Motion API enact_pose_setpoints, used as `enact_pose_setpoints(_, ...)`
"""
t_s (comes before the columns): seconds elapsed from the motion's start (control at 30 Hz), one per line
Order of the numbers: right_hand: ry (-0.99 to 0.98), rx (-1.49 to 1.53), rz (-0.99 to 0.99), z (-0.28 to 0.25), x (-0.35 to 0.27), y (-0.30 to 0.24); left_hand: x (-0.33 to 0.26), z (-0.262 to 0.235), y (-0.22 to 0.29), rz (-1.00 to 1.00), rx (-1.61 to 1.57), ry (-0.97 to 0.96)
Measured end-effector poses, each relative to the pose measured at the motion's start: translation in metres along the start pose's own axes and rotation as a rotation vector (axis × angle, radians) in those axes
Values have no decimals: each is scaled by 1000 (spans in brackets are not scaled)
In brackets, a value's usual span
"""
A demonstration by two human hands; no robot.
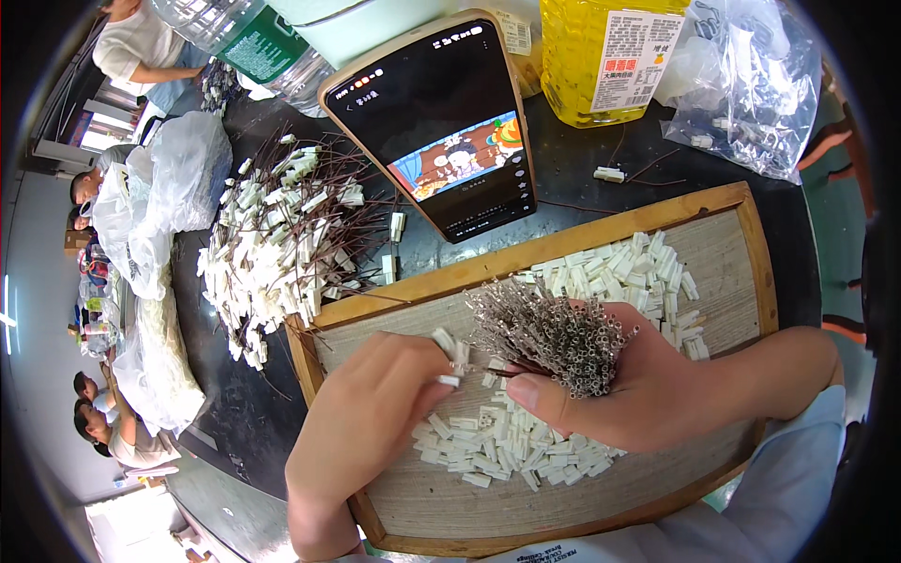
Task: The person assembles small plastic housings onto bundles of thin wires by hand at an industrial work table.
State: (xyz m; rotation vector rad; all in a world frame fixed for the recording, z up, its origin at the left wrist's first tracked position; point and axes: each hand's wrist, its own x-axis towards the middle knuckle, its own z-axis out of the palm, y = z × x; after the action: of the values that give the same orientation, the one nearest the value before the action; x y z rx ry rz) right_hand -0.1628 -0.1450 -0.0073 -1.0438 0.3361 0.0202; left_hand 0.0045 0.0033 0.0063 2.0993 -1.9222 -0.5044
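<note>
My right hand (629, 385) is wrapped round a thick bundle of thin wires (554, 338) whose metal terminal ends point up in a dense cluster. Its thumb lies along the near side, where a dark reddish wire pokes out toward the left. My left hand (375, 403) is closed at the fingertips on a few small white plastic connector housings (446, 342), just left of the bundle. Both hands are over a wood-framed tray (450, 521). Loose white housings (516, 450) lie in the tray below the hands, and more housings (619, 267) are heaped along its far side.
Beyond the tray leans a phone (450, 131) with a lit screen. A pile of wired white connectors (282, 235) lies to its left. A yellow jug (605, 66), a clear bag (741, 94) and a large bottle (249, 47) stand behind. Other people sit farther left.
</note>
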Motion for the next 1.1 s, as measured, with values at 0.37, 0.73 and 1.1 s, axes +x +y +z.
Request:
enact_pose_setpoints(0.37, 12, -120, 66, 0, -1, -4, -8, -6, -6, 19, -875, 355)
enact_pose_setpoints(0.73, 30, -45, -138, 4, -2, 10, 0, -2, 11, 100, -723, 292)
enact_pose_setpoints(1.1, 118, -99, 11, 5, 4, -8, -8, -18, -23, -162, 22, 756)
